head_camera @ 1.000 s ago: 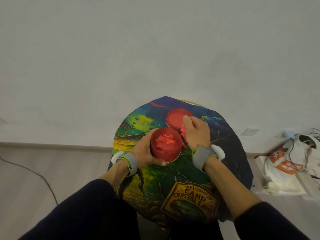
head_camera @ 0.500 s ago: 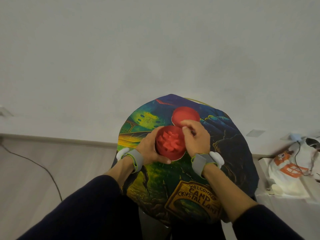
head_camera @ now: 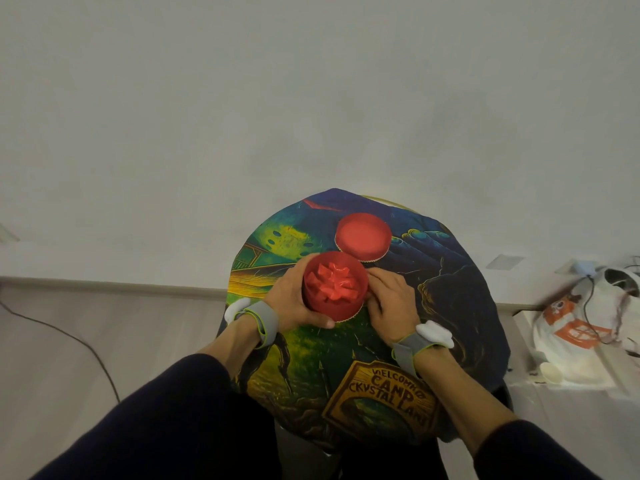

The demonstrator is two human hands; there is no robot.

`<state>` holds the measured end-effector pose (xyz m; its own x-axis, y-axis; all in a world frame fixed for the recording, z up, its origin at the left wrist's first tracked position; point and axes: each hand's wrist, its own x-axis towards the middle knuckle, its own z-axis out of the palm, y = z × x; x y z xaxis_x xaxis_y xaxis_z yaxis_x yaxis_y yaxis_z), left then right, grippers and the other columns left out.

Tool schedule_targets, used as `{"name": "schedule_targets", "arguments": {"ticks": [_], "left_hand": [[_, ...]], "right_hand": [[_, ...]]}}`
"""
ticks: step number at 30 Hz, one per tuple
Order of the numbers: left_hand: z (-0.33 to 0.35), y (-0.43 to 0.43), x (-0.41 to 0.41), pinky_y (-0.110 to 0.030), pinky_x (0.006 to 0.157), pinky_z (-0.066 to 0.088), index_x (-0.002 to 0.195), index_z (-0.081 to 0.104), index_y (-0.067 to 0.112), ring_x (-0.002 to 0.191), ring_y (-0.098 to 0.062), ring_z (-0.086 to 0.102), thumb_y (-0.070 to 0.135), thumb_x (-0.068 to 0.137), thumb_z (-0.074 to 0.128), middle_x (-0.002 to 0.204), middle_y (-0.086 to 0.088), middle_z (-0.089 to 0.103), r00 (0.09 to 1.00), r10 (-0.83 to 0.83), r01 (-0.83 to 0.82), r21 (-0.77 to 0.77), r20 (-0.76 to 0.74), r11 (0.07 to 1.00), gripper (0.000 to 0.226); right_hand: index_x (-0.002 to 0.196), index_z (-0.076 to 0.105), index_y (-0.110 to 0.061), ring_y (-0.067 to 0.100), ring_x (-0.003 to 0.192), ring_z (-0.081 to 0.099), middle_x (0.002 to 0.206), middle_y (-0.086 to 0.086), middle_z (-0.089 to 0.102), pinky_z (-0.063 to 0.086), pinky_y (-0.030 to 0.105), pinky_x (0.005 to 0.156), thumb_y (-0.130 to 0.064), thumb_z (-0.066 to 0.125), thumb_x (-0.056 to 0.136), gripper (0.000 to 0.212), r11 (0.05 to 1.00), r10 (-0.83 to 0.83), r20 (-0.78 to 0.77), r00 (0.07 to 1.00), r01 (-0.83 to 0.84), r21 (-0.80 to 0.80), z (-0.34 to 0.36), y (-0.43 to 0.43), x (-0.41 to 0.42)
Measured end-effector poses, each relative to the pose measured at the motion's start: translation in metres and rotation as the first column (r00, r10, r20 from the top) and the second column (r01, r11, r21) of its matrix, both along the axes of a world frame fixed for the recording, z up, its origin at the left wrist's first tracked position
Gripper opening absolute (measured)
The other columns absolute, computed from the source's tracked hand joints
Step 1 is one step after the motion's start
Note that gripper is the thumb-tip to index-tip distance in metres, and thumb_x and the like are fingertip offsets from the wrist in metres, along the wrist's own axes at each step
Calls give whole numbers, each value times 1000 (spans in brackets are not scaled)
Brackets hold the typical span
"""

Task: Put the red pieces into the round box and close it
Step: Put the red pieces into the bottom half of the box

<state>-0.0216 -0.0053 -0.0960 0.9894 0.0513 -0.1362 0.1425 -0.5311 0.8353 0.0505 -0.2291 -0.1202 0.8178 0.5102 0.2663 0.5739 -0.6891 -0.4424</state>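
Nearest the camera, dark sleeves are seen, with grey wristbands edged in green at both wrists. Beyond them, the round box [head_camera: 334,287] is cupped by the left hand [head_camera: 294,301], thumb curled under its near rim and fingers wrapped round its far-left wall, so that it is held tilted toward the camera above the table [head_camera: 460,306], which is covered by a printed, painterly cloth. The right hand [head_camera: 389,306] is laid against the box's right wall with fingers loosely curled; whether anything is pinched in it cannot be told. The box appears to be thin red card with a pale scalloped base edge. The red pieces [head_camera: 330,285] are heaped inside it, angular, glossy and probably hard plastic. Because the heap seems to reach the rim and the box is tipped, a piece could be spilled, or the lid could be kept from seating. Farther off, just beyond the box, the lid [head_camera: 363,239] is lying flat on the cloth, matte red with the same scalloped edge.
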Motion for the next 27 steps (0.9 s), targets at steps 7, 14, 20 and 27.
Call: {"name": "schedule_targets", "arguments": {"ticks": [7, 14, 20, 27], "left_hand": [[0, 0, -1, -53, 122, 41, 158, 31, 24, 144, -26, 50, 30, 50, 104, 152, -4, 53, 1000, 5, -5, 1, -14, 1000, 131], [-1, 1, -1, -52, 123, 41, 158, 31, 24, 143, -24, 51, 28, 50, 104, 151, -3, 54, 1000, 10, -10, -2, -15, 1000, 131], [-1, 2, -1, -53, 121, 42, 156, 33, 28, 141, -24, 53, 33, 47, 104, 149, 0, 57, 1000, 4, -4, -12, -9, 1000, 130], [-1, 1, -1, -54, 122, 41, 156, 33, 27, 143, -26, 51, 35, 48, 103, 150, -1, 55, 1000, -7, 7, -8, -8, 1000, 130]], "right_hand": [[109, 71, 2, 44, 87, 53, 102, 24, 62, 46, 48, 70, 12, 65, 87, 25, 999, -25, 58, 998, 23, 34, -7, 2, -3], [115, 68, -4, 36, 88, 51, 101, 18, 56, 45, 46, 71, -6, 69, 93, 23, 996, 3, 43, 999, 1, -84, -2, -1, 6], [107, 62, -4, 34, 89, 51, 104, 18, 51, 40, 39, 69, -12, 61, 99, 12, 983, -31, 22, 999, 35, -180, 4, -4, 13], [107, 64, -6, 31, 95, 56, 105, 14, 61, 34, 31, 72, -10, 52, 103, 13, 950, -230, -186, 955, 262, 172, 29, 5, 14]]}}
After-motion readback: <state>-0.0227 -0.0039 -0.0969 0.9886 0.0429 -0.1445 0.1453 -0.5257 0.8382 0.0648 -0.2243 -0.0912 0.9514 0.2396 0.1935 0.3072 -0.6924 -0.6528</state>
